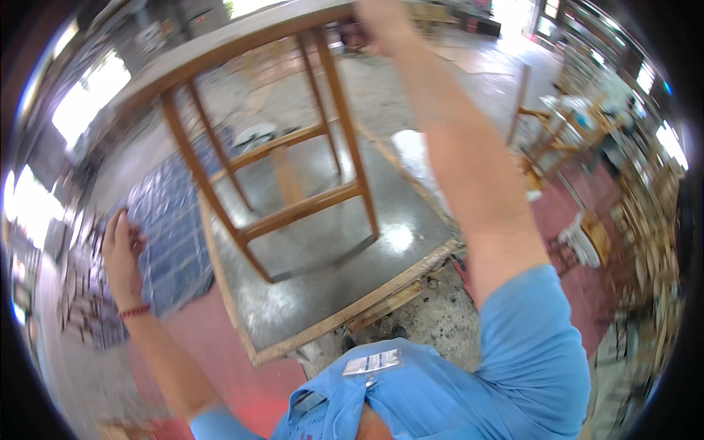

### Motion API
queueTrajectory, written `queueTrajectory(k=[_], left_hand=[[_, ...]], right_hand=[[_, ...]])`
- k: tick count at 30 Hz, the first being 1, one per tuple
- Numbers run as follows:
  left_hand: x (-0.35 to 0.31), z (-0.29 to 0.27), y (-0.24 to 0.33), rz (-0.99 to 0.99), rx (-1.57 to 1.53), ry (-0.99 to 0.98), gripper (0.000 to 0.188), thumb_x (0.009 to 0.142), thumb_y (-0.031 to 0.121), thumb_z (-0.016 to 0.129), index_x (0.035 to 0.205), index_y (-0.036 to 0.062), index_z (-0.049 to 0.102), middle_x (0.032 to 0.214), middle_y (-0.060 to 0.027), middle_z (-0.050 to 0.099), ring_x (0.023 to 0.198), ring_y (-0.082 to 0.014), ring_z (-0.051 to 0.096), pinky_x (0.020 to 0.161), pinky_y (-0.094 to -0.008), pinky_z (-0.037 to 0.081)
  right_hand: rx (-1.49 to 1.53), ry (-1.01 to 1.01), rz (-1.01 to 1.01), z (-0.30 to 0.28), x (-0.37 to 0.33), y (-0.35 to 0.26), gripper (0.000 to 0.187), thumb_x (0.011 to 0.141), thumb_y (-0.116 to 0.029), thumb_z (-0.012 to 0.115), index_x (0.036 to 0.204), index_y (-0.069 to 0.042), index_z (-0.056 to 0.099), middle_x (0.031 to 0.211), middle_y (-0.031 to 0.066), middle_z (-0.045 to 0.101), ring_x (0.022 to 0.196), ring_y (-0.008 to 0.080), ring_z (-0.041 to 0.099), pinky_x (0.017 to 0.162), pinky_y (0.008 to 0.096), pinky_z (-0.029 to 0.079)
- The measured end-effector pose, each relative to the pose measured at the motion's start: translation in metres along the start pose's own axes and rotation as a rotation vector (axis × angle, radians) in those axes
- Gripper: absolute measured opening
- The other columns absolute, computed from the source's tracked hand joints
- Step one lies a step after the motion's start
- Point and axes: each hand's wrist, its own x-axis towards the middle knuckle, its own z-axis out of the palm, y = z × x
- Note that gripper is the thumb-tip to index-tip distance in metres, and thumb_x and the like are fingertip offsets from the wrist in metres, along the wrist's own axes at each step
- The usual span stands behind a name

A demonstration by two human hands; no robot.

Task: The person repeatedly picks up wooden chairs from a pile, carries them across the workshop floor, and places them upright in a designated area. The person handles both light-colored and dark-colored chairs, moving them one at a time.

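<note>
A brown wooden table (301,207) with slim legs and low rails stands on a grey metal-topped workbench (308,312). Its long pale top (242,29) rises close to me and runs out at the upper edge of the view. My right hand (385,26) is at the right end of that top, blurred and partly cut off, so its grip is unclear. Off to the left, my left hand (123,257) is raised with nothing in it, apart from the table. Its index finger points up and the other fingers are loosely bent.
Wooden trim edges the workbench. Dark blue sheeting (172,227) lies on the floor to the left. At right are wooden chair frames (550,132), a seat with white wrapping (587,238) and stacked wood pieces (649,242). Red floor covering (213,345) shows on both sides.
</note>
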Motion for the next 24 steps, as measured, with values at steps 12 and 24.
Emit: queueTrajectory(k=[12, 24], left_hand=[[0.084, 0.121, -0.011, 0.192, -0.123, -0.2, 0.062, 0.093, 0.046, 0.05, 0.134, 0.0002, 0.042, 0.128, -0.0148, 0.051, 0.12, -0.0224, 0.048, 0.1, -0.0373, 0.036], [-0.007, 0.165, -0.064, 0.296, 0.378, 0.281, 0.05, 0.092, 0.032, 0.053, 0.123, -0.0072, 0.05, 0.121, -0.0202, 0.055, 0.108, -0.0298, 0.055, 0.092, -0.0362, 0.044]], right_hand=[[1.402, -0.038, 0.816, -0.031, -0.026, -0.02, 0.038, 0.082, -0.029, 0.058, 0.086, 0.009, 0.058, 0.073, 0.0156, 0.059, 0.054, 0.0226, 0.057, 0.047, 0.0373, 0.049], [0.892, -0.513, 0.243, 0.016, -0.431, 0.046, 0.039, 0.085, -0.035, 0.054, 0.102, -0.001, 0.06, 0.094, 0.019, 0.064, 0.089, 0.0335, 0.061, 0.08, 0.0432, 0.047]])
